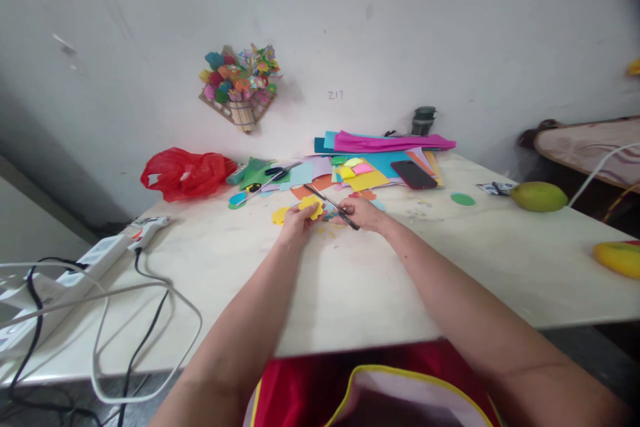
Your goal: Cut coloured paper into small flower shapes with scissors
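My left hand (pixel 297 219) pinches a yellow paper flower (pixel 312 207) with a scalloped edge. Another yellow paper piece (pixel 280 216) shows just left of that hand, on or near the tabletop. In my right hand (pixel 364 212) is a pair of scissors (pixel 325 197), fingers closed round the handles and blades pointing up and left toward the flower. Whether the blades touch the paper I cannot tell. Small yellow scraps (pixel 327 232) lie on the table below the hands. Orange-red paper pieces (pixel 363 194) lie just behind my right hand.
Coloured paper sheets (pixel 385 164), a phone (pixel 414 174) and a second pair of scissors (pixel 283 172) lie at the back. A red plastic bag (pixel 185 174) is back left. A power strip (pixel 75 280) with loose cables takes the left side. A yellow-green fruit (pixel 539 196) sits right.
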Demonstrator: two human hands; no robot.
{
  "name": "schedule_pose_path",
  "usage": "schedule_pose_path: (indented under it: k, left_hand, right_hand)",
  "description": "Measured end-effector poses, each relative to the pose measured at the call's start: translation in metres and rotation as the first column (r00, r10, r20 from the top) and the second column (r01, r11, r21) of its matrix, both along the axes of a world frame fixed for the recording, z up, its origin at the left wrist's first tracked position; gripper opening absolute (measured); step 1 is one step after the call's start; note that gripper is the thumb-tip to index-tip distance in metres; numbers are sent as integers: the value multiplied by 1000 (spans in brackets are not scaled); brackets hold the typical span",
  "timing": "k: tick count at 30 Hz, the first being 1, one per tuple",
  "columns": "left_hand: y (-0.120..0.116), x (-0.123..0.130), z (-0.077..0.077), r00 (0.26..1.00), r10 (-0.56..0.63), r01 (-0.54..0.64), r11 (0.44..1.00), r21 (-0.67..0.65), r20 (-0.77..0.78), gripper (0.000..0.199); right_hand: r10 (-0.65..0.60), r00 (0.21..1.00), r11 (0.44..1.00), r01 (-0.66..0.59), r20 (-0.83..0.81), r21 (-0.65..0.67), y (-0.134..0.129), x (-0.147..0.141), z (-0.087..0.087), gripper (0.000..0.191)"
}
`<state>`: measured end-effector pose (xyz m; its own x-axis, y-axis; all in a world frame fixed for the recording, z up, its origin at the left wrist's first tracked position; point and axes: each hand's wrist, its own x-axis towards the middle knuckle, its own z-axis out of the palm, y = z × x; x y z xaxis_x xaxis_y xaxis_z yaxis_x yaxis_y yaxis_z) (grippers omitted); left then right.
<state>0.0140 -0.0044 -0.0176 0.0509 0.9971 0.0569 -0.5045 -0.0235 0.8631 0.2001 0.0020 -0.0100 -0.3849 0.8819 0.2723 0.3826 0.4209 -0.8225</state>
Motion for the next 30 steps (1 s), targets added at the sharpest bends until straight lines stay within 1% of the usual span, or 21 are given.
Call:
schedule_pose_path:
  k: [6, 12, 14, 16, 19, 24, 27, 30]
  left_hand:
    - [-1, 0, 0, 999, -28, 28, 1000, 6, -21, 27]
    - [-1, 0, 0, 998, -44, 46, 999, 30, -54, 30]
    - [-1, 1, 0, 997, -54, 57, 997, 45, -61, 30]
    - [-1, 1, 0, 997, -50, 54, 996, 74, -61, 28]
    - [-1, 2, 0, 997, -51, 57, 991, 118, -58, 26]
    - [-3, 2, 2, 994, -89, 96, 988, 123, -65, 26]
    - [-5, 3, 4, 991, -107, 116, 986, 117, -75, 26]
    - [-6, 3, 4, 991, -113, 120, 986, 112, -67, 27]
  right_hand:
    - [-58, 987, 996, 48, 153, 69, 0, 3, 1, 31]
    - [16, 990, 1000, -19, 140, 21, -2, 7, 8, 35]
    - [16, 988, 999, -21, 156, 32, -3, 8, 10, 36]
    - [-15, 978, 997, 0, 208, 72, -6, 8, 13, 36]
    - [-97, 942, 988, 53, 321, 145, -13, 8, 20, 34]
    - [-165, 879, 980, 95, 447, 174, -25, 7, 35, 36]
    - [-184, 853, 977, 104, 489, 186, -28, 6, 39, 36]
    - [-189, 849, 974, 97, 494, 205, -28, 6, 38, 36]
